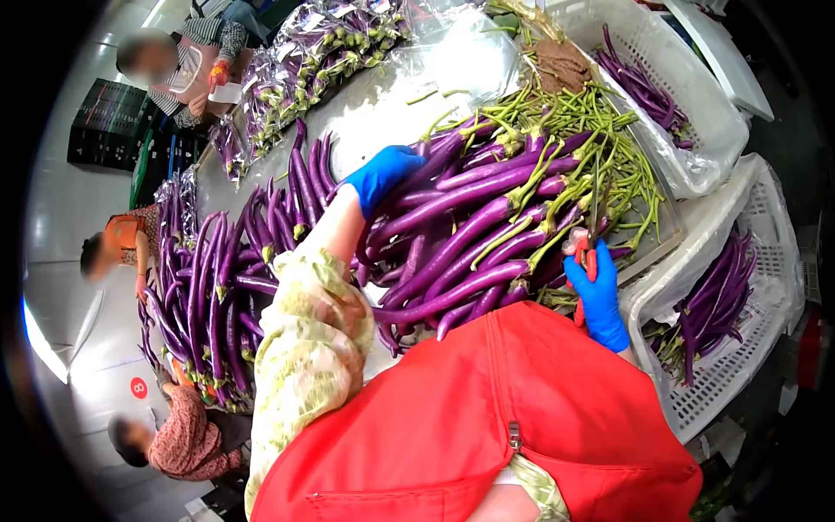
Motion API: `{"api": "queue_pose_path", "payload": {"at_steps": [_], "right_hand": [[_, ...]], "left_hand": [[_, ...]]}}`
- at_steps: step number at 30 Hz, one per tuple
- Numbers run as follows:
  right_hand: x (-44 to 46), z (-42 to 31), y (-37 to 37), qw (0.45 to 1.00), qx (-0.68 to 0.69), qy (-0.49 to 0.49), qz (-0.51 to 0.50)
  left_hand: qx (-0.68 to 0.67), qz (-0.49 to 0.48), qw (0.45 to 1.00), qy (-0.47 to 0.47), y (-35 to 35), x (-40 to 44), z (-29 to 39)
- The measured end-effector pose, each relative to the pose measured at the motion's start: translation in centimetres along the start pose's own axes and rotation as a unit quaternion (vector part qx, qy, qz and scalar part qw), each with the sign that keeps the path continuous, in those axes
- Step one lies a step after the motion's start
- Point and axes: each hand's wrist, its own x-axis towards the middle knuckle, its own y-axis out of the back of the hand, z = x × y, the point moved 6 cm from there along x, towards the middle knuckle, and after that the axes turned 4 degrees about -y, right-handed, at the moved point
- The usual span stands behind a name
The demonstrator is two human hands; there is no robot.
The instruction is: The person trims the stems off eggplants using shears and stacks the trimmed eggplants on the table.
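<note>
Long purple eggplants [470,217] with green stems lie heaped on the metal table in front of me. My left hand [387,177], in a blue glove, is closed around an eggplant at the upper left of the heap; its fingertips are partly hidden. On the right, my blue-gloved right hand [597,291] grips the red handles of scissors [595,217], whose blades point up over the eggplant stems. Many cut green stems [622,157] are scattered beside the blades.
Two white crates [709,383] [713,165] holding eggplants stand at the right. Another eggplant pile [209,296] lies left, with bagged eggplants [322,52] behind. A brown cloth [562,67] rests at the back. Several people are at the far left.
</note>
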Motion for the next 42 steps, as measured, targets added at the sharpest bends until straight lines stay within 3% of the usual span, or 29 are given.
{"api": "queue_pose_path", "payload": {"at_steps": [1,2,4,6,8,13,14,20,22,28,31,34,38,40,42], "right_hand": [[0.1,0.1,-0.2,1.0,0.008,-0.002,-0.007],[0.1,0.0,-0.4,1.0,0.005,-0.001,-0.014],[0.0,-0.6,-0.8,1.0,-0.004,0.001,-0.025],[0.0,-0.5,-0.8,1.0,-0.015,0.006,-0.021],[0.3,-0.2,-0.8,0.999,-0.041,0.025,-0.02],[0.5,0.4,-0.5,0.998,-0.059,0.021,-0.018],[0.5,0.6,-0.4,0.998,-0.054,0.019,-0.014],[0.5,0.1,-0.5,0.996,-0.078,0.037,-0.034],[0.3,-0.4,-0.4,0.995,-0.075,0.039,-0.043],[-1.9,-4.8,-0.4,0.996,0.014,0.081,-0.034],[-2.6,-7.6,-1.2,0.995,-0.017,0.081,-0.056],[-2.1,-9.0,-3.8,0.989,0.018,0.069,-0.131],[0.3,-9.9,-9.6,0.973,0.089,0.054,-0.208],[1.4,-10.4,-12.9,0.961,0.098,0.063,-0.252],[3.0,-10.0,-15.8,0.956,0.11,0.015,-0.272]], "left_hand": [[0.085,-0.013,0.996,-0.001,-0.4,1.0,-0.2],[-0.067,0.021,0.997,0.024,-1.2,0.3,1.2],[-0.329,0.016,0.943,-0.048,-3.6,-1.6,7.1],[-0.275,-0.055,0.957,0.078,-4.2,-0.1,2.4],[-0.171,-0.135,0.969,0.12,-4.0,-1.0,3.1],[-0.431,-0.216,0.846,0.226,-6.6,-5.7,8.5],[-0.454,-0.241,0.838,0.18,-6.8,-5.5,8.3],[-0.418,-0.15,0.889,0.111,-6.5,-6.7,8.7],[-0.366,-0.1,0.925,-0.013,-5.9,-6.7,8.1],[-0.452,0.087,0.884,-0.076,-0.8,-11.6,7.1],[-0.335,0.185,0.917,-0.111,2.7,-13.7,6.4],[-0.327,0.206,0.917,-0.098,3.8,-15.9,7.0],[-0.202,0.232,0.944,-0.115,2.5,-17.1,7.8],[-0.196,0.225,0.946,-0.128,1.4,-17.4,9.1],[-0.293,0.184,0.927,-0.142,0.3,-17.4,9.6]]}}
